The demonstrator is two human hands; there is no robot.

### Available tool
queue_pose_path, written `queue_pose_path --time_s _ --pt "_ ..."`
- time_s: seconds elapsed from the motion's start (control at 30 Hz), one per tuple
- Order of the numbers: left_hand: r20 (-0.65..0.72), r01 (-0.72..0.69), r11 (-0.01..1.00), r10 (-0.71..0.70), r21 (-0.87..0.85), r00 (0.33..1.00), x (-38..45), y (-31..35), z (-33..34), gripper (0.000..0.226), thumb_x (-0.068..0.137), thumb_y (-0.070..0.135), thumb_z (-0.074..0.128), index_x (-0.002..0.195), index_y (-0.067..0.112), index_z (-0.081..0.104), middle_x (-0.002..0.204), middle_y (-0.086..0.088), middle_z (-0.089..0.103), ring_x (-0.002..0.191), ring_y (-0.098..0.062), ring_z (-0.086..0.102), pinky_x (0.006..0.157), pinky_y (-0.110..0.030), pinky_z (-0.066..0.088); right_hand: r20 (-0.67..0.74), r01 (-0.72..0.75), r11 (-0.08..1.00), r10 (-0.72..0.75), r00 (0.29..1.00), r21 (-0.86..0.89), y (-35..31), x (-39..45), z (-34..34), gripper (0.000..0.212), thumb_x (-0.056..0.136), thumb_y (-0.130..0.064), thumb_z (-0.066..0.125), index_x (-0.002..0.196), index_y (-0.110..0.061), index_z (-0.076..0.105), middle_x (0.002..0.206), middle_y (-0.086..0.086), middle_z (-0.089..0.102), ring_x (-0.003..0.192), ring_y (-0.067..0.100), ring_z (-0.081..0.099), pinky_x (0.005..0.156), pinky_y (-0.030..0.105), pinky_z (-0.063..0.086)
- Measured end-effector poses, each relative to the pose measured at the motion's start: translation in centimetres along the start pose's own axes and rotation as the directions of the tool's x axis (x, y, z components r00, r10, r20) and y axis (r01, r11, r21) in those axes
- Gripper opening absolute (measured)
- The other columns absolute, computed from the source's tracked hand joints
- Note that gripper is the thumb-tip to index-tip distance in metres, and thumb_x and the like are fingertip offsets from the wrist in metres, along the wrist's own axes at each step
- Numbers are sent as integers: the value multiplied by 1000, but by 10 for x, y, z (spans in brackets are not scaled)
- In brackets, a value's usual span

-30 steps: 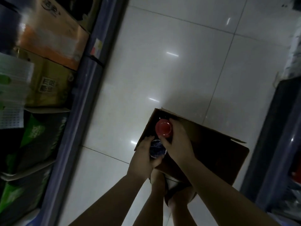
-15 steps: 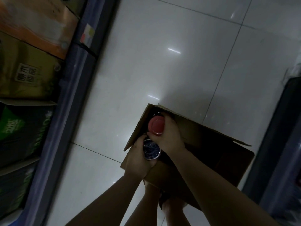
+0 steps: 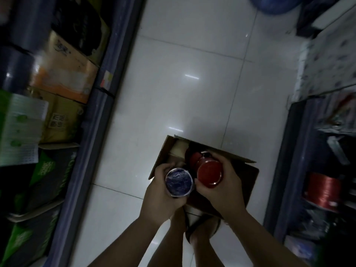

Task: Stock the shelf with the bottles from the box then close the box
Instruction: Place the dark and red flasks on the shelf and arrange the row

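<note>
An open cardboard box (image 3: 248, 182) stands on the white tiled floor between two shelf units. My left hand (image 3: 159, 197) grips a dark blue bottle (image 3: 179, 182), seen end-on, above the box's near left corner. My right hand (image 3: 224, 187) grips a red bottle (image 3: 209, 173), also end-on, right beside the blue one. Both bottles are lifted above the box. Inside the box another red bottle (image 3: 193, 158) and a pale item (image 3: 180, 149) show; the remainder of the inside is dark.
A blue-edged shelf (image 3: 100, 116) on the left holds cardboard cartons and green packs. Another shelf (image 3: 289, 160) on the right carries a red spool (image 3: 323, 190) and mixed goods. My feet stand just behind the box. A blue round object (image 3: 273, 2) lies at the far end of the aisle.
Both hands have risen out of the box with their bottles, which now look larger and nearer. The view has swung back, showing more of both shelves.
</note>
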State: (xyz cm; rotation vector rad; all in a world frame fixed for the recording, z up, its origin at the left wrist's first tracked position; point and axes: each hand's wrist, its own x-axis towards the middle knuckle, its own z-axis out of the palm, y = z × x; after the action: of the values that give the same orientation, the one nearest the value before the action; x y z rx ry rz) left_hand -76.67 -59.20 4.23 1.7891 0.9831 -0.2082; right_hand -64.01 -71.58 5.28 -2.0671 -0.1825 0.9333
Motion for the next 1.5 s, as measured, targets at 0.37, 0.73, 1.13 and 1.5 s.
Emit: queue_pose_path --time_s 0.37,0.73,1.13,1.5 --pt "21 -367 930 368 -28 930 -110 271 -106 63 54 45 81 111 45 55 112 21 64 104 1 62 84 -15 49 -295 168 982 -136 946 83 -209 -153 -200 76 41 -36 85 108 -40 48 102 -25 60 89 -6 61 66 11 50" --pt "41 -773 614 786 -157 616 -261 500 -182 74 52 32 86 120 41 58 121 13 64 115 -7 60 96 -15 43 -523 445 895 -369 769 24 -384 -360 -361 70 42 -32 82 104 -31 50 110 -9 69 94 10 69 85 44 56" --pt "133 -858 303 953 -415 273 -350 642 -237 71 52 38 81 120 39 60 124 7 64 115 -4 60 90 -13 47 -850 708 704 -404 339 -52 -475 -482 -383 62 50 -41 78 109 -28 63 107 -5 70 94 11 68 76 18 52" --pt "235 -775 229 966 -589 107 -390 701 -243 80 55 45 78 132 42 52 124 19 64 114 3 60 84 -9 49 -946 730 664 -316 79 -161 -508 -538 -384 67 43 -44 84 103 -22 61 94 -6 73 84 9 70 67 19 53"
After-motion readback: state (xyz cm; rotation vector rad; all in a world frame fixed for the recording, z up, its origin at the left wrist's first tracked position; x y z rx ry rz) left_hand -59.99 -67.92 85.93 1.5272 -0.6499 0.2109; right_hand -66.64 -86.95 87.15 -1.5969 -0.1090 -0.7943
